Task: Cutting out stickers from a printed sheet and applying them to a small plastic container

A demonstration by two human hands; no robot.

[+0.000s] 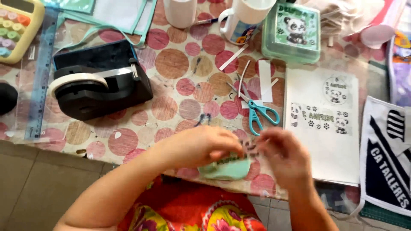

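Head view: left hand [201,147] and right hand [284,154] pinch a mint-green piece [224,168].

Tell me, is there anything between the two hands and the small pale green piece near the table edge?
Nothing visible: the left hand and right hand already hold the small pale green piece, with no object in between.

Scissors [259,112] lie on the table [180,98] between tape dispenser [96,87], left, and paper sheet [332,141], right
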